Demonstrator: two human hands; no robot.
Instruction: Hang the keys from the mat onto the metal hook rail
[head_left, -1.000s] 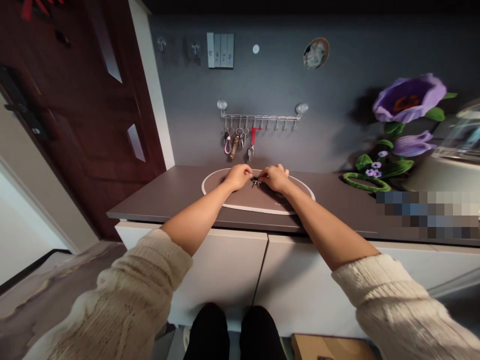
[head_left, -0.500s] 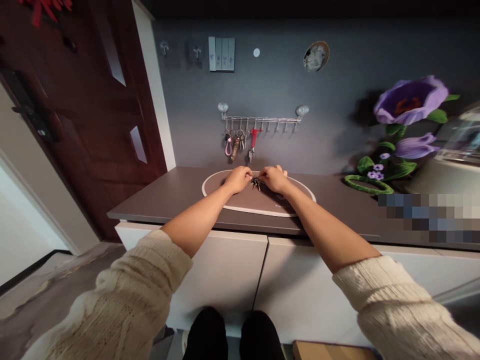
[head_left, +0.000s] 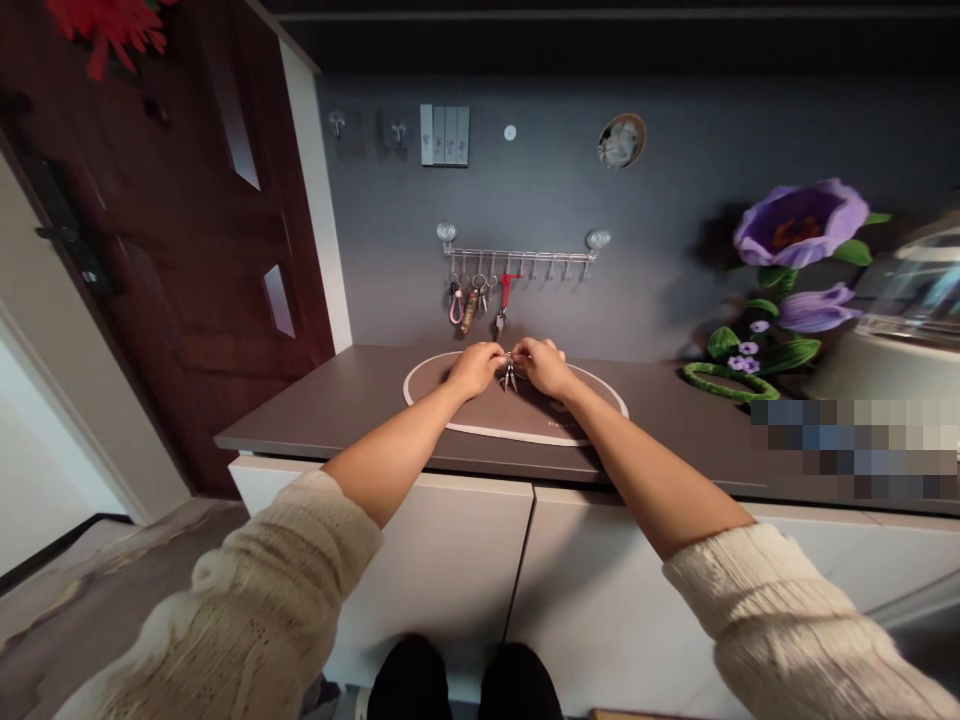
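A small bunch of keys [head_left: 509, 379] hangs between my hands, just above the brown oval mat [head_left: 495, 415] with its pale rim. My left hand [head_left: 478, 368] pinches the key ring from the left, fingers closed. From the other side my right hand [head_left: 544, 366] grips the ring too, with its fingertips pressed together. On the wall behind, a clear hook rail [head_left: 525, 256] carries several key sets at its left part, among them a pink loop [head_left: 456, 307], a brown tag [head_left: 469, 311] and a red strap [head_left: 506, 290].
The dark countertop [head_left: 300, 405] stretches under the mat, above white cabinet doors [head_left: 435, 540]. To the right stand purple fabric flowers [head_left: 802, 225] and a clear-topped appliance [head_left: 907, 320]. A dark red door [head_left: 180, 250] is at the left.
The view has tilted up slightly, so the scene sits lower. The keys now dangle straighter and more spread below my fingers; both hands stay close together over the mat.
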